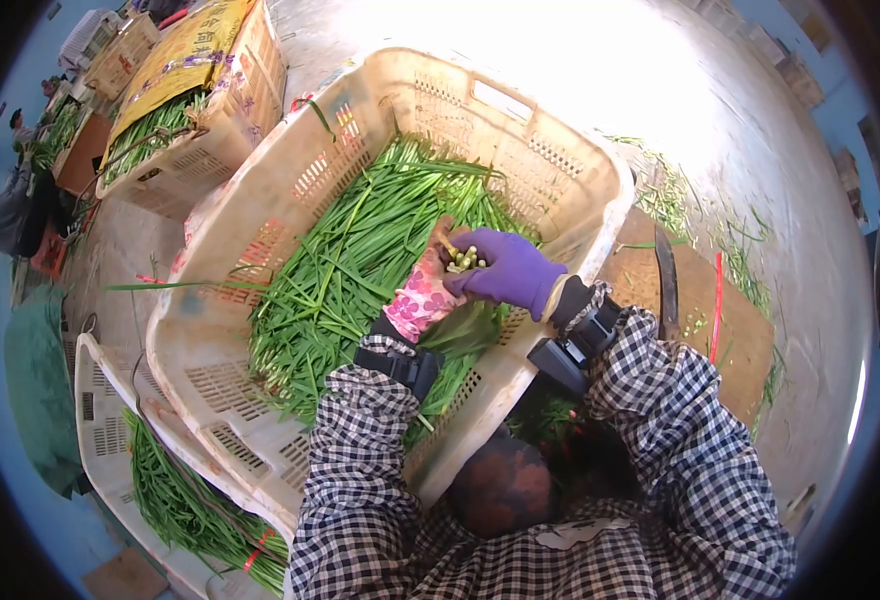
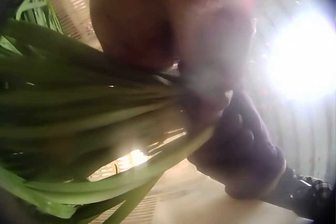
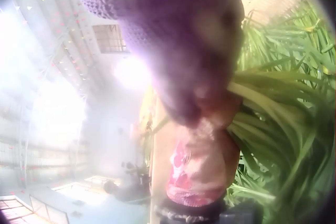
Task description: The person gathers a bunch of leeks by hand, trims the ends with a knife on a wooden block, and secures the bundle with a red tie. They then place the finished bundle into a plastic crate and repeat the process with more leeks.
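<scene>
In a pink floral glove, the left hand grips a bunch of long green stalks, whose pale cut ends show between the two hands. The right hand, in a purple glove, has its fingers curled round the same bunch from the other side. In the left wrist view the leaves fan out from the grip, with the purple glove beside them. Under the hands, many loose green stalks lie in a large beige crate.
A second crate with greens stands at lower left, and a crate under a yellow sack at upper left. Right of the large crate, a curved blade lies on a brown board. Another person sits at far left.
</scene>
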A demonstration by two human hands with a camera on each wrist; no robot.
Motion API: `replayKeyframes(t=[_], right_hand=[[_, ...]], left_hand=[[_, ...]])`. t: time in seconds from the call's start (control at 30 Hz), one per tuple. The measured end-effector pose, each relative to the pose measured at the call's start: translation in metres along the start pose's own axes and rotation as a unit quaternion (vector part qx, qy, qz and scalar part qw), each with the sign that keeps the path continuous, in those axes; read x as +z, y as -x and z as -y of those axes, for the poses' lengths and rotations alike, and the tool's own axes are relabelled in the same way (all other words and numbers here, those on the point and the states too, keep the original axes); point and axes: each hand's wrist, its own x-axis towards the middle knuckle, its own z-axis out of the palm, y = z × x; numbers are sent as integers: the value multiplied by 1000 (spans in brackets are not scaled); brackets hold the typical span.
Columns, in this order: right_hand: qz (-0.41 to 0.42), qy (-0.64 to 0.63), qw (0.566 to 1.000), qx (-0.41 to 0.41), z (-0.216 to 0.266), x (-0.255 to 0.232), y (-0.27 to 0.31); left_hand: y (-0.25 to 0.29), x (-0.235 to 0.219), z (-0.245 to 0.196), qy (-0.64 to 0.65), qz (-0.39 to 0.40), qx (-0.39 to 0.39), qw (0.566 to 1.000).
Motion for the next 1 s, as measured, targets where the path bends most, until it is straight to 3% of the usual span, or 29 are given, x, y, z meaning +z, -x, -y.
replayKeyframes(t=[0.03,0.07,0.1,0.13,0.17,0.23,0.27,0.33,0.37,0.4,0.47,0.5,0.53,0.57,0.6,0.63,0.67,0.73,0.8,0.9,0.93,1.0], right_hand=[[0,-1,1000,0,-5,0,-1],[-18,-89,996,-4,-14,-1,-3],[-40,-176,984,-9,-14,-3,-2],[-48,-177,983,-12,-13,-8,1],[-64,-225,972,-4,-3,-11,9],[-90,-278,956,34,29,-13,32],[-96,-281,954,31,33,-19,39],[-79,-220,972,2,38,-37,56],[-60,-243,968,-19,40,-50,69],[-46,-289,954,-60,40,-64,84],[-150,-301,940,-59,27,-97,120],[-201,-300,931,-51,16,-115,140],[-250,-288,924,-25,-9,-133,161],[-283,-84,953,64,-50,-146,178],[-301,120,933,157,-88,-150,189],[-262,204,918,217,-102,-145,205],[-217,284,892,277,-112,-139,222],[-214,267,890,303,-122,-126,244],[-206,252,888,325,-128,-123,249],[-192,253,897,309,-138,-123,233],[-202,272,888,311,-141,-121,222],[-209,294,880,309,-157,-121,210]], left_hand=[[5,-1,-5,-95,8,37,995],[10,1,-14,-98,10,36,995],[15,4,-23,-243,-31,97,965],[19,12,-31,-380,-69,158,909],[30,55,-58,-387,-75,160,905],[24,81,-68,-419,-61,120,898],[20,90,-70,-451,-54,80,887],[12,84,-50,-437,-56,99,892],[7,88,-53,-471,-39,46,880],[3,98,-59,-536,-43,83,839],[-3,116,-72,-658,-67,154,734],[-3,133,-86,-682,-55,129,718],[-4,148,-94,-704,-43,105,701],[-7,167,-97,-705,-31,112,700],[-12,185,-97,-734,-8,109,670],[-15,206,-94,-762,15,105,639],[-22,228,-87,-763,46,69,641],[-32,266,-58,-786,81,39,612],[-47,285,-25,-805,127,-40,577],[-66,266,36,-808,112,-53,576],[-66,261,49,-829,95,-9,551],[-69,252,63,-842,86,-47,530]])
